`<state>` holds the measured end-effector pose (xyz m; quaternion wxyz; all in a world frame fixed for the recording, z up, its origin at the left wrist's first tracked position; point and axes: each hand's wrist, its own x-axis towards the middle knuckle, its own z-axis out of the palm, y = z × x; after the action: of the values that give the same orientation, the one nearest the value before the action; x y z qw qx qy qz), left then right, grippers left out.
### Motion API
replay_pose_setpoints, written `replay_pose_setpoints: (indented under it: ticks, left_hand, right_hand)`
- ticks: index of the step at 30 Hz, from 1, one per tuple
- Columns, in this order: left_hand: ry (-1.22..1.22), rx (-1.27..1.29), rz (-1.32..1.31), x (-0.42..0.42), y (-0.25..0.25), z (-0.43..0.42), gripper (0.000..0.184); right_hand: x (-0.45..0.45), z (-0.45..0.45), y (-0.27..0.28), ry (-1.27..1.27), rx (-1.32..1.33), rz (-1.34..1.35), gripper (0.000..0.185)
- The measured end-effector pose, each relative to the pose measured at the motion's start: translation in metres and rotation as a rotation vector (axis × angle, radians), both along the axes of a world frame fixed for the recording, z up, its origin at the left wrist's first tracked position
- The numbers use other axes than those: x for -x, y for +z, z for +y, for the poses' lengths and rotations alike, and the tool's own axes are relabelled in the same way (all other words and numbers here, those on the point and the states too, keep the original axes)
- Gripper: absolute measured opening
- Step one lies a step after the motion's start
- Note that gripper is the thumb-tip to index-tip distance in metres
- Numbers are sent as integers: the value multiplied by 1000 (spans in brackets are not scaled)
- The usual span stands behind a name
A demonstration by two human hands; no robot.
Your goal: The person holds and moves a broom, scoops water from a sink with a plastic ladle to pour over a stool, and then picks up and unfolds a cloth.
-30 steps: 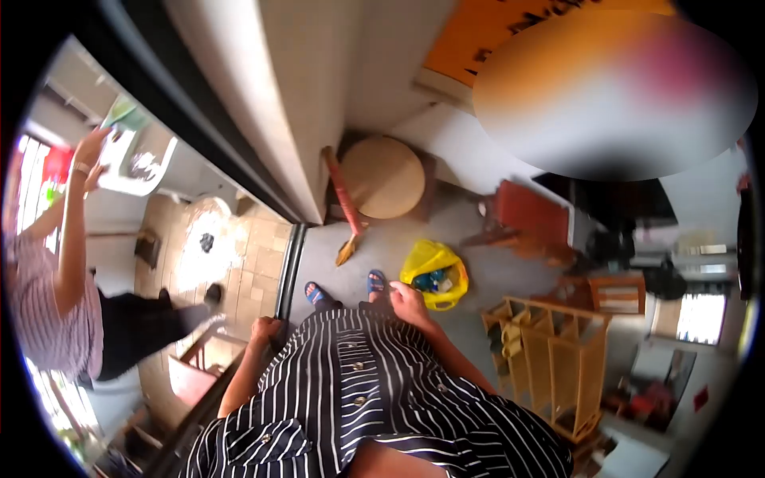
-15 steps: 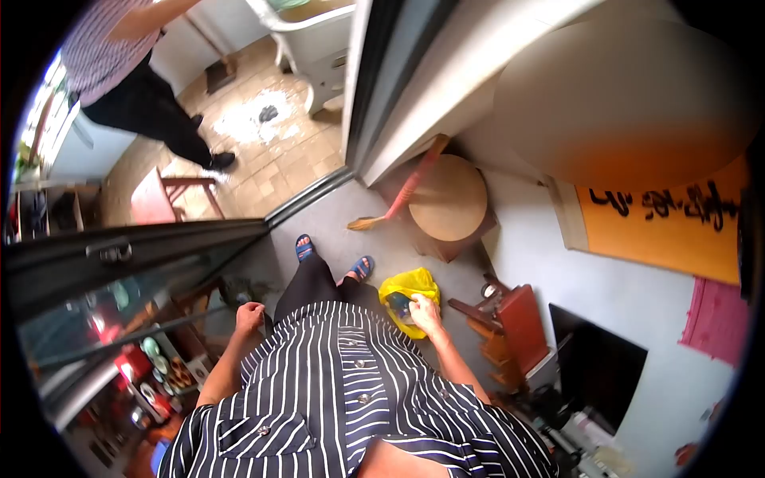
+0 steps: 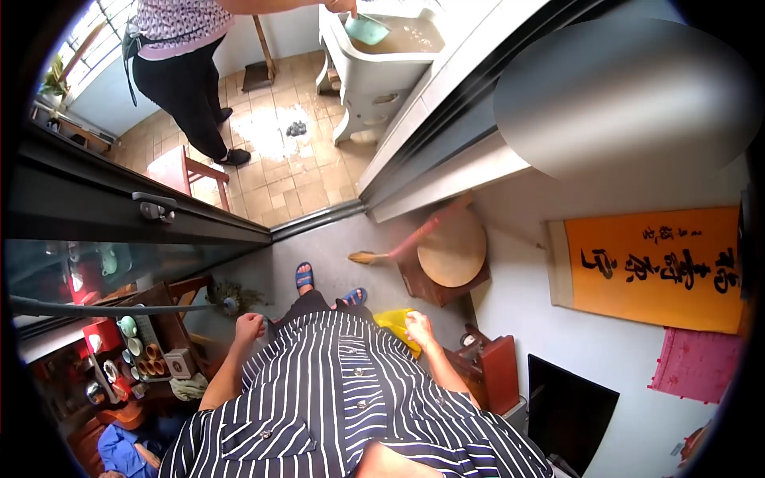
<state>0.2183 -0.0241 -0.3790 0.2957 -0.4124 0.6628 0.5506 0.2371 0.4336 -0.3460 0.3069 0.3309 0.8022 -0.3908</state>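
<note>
My left hand (image 3: 250,328) is beside my left hip with its fingers curled; whether anything is in them cannot be made out. On the other side, my right hand (image 3: 417,325) is closed in front of the yellow plastic bag (image 3: 394,321), and what it grips, if anything, is too small to tell. My striped shirt hides part of the bag. Past my sandalled feet, a broom with a red handle (image 3: 414,239) leans by a round-topped stool (image 3: 452,248).
Through the doorway, another person (image 3: 183,88) stands at a white sink (image 3: 382,60), holding a green scoop (image 3: 366,30). A small chair (image 3: 169,169) and a dustpan (image 3: 257,76) are there. The open door (image 3: 96,191) is at left; a black screen (image 3: 567,410) is at right.
My view has swung toward the doorway, showing more of the sink and the orange scroll. The yellow bag now sits lower in view, partly behind my shirt. Both hands stay at my sides.
</note>
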Motion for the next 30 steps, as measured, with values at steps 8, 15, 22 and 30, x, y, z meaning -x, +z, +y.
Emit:
replay_pose_setpoints:
  ticks: [8,15,22,30]
  left_hand:
    - [64,37,73,30,-27,-40,15]
    - [-47,170,-10,-23,-80,-89,11]
    - [-6,133,50,-21,-95,-73,22]
    - [110,-15,82,16,-69,-36,18]
  right_hand:
    - [15,-48,2,-49,55,10,32]
    - [-1,-65,16,-14,-90,67,26]
    - [-1,-56,16,-26,-87,-47,29]
    - [26,-56,32,-91,-49,-60,34]
